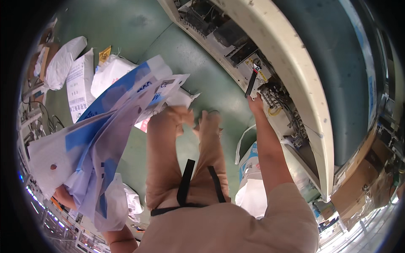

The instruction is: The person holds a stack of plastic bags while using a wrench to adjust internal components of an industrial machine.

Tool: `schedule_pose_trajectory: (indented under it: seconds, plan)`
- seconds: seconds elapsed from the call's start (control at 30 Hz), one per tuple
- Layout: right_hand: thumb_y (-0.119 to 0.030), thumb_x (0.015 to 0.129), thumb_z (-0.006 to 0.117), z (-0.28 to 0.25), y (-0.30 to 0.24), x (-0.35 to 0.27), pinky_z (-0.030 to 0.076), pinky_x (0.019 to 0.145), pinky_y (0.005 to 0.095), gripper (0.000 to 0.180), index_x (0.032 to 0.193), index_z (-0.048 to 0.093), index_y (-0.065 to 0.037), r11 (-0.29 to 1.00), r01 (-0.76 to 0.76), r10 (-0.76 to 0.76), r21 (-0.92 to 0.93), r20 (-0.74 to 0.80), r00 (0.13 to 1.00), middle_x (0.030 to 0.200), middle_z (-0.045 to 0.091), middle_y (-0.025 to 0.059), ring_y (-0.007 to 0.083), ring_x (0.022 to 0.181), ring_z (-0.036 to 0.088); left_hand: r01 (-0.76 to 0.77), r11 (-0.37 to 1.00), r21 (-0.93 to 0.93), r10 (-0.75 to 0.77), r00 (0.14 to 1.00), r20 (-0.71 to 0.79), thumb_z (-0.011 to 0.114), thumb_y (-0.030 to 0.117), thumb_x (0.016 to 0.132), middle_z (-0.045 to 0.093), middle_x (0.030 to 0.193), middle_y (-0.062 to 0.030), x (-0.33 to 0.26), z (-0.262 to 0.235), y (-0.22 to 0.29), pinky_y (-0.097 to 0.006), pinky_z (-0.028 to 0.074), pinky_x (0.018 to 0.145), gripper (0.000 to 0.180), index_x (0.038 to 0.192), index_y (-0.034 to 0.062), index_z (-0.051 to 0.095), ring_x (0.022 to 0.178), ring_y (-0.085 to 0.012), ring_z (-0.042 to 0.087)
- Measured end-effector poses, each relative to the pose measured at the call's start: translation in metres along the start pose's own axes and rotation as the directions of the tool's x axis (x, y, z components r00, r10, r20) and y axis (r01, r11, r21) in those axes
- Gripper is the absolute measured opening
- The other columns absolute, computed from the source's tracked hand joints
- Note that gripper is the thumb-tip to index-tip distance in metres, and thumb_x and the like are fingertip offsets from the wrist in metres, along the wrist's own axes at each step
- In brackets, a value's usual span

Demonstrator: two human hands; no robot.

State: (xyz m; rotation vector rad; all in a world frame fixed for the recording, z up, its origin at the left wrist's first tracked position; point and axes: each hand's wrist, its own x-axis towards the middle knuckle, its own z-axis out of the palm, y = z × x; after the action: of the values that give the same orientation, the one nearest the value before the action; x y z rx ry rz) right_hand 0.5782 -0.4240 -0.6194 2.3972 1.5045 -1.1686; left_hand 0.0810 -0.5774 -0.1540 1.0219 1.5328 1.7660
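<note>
The right hand [255, 102] is the grip nearest the tool [252, 83], its fingers bunched at the near end of the black handle; they are too small in view to tell whether they pinch it or merely touch it. From that hand the tool lies just ahead and slightly left, in front of the open side of the machine [298, 57]. Its long axis runs away from the person, leaning a little rightward toward the far end, while the forearm leans the other way, so the two meet at an angle rather than in one line. The tool's bright, red-marked head points away from the person, toward the machine's inner parts, and the wires [274, 93] sit close on its right. Whether the tool rests on the machine cannot be told. The left hand [64, 197] is well apart from it, across the body, mostly covered by the sacks [105, 130]; its fingers are hidden, so how tightly it clasps them cannot be told. The sacks, white and blue, stretch lengthwise from that hand forward and to the right, their free ends pointing ahead, above the green floor [194, 59]. Beyond them, on the left, lies a plump white bag [65, 63].
</note>
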Motion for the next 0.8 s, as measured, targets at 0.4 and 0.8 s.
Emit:
schedule_pose_trajectory:
  seconds: [0.4,0.8]
  plan:
    - [-0.018,0.076,0.055,0.073,-0.017,0.094,0.044,0.085,0.0437,0.053,0.116,0.025,-0.001,0.897,-0.209,0.185,-0.388,-0.1,0.978,0.121,0.042,0.0257,0.0378,0.104,0.051,0.096,0.994,-0.043,-0.098,0.995,-0.032,0.06,0.003,0.073,0.045,0.076,-0.009,-0.05,-0.034,-0.114,-0.028,0.041,0.069,0.023,0.076,0.0093,0.038,0.065,-0.0147,0.044]
    - [-0.028,0.089,0.045,-0.023,-0.066,-0.044,0.044,0.053,0.0358,0.03,0.1,0.049,-0.001,0.963,0.248,-0.254,0.105,0.048,0.966,0.065,0.058,0.0136,0.0285,0.057,0.058,0.121,0.99,-0.071,-0.123,0.992,-0.037,0.061,0.0,0.075,0.047,0.075,-0.0101,-0.071,-0.067,-0.1,-0.027,0.041,0.068,0.024,0.073,0.0102,0.039,0.062,-0.0148,0.045]
